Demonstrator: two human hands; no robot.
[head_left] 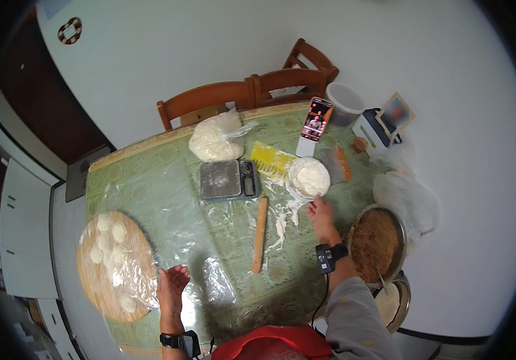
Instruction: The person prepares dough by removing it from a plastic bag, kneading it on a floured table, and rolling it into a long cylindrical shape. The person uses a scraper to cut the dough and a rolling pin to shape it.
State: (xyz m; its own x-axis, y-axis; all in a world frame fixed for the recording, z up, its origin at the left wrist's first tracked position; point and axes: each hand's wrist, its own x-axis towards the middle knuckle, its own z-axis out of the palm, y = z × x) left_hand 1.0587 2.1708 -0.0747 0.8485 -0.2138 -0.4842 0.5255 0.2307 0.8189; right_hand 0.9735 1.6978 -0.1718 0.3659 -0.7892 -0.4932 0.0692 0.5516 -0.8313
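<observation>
Red garment (pixel 270 346); flour bowl (pixel 292 185) beyond right grip (pixel 322 217), hold unclear; left grip (pixel 172 287) wide.

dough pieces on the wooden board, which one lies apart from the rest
The dough piece at the lower end of the wooden board; the other pieces cluster farther up.

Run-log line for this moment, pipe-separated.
left hand: open near plastic sheet | right hand: at rim of flour bowl | rolling pin: on table | dough pieces: on round board
</observation>
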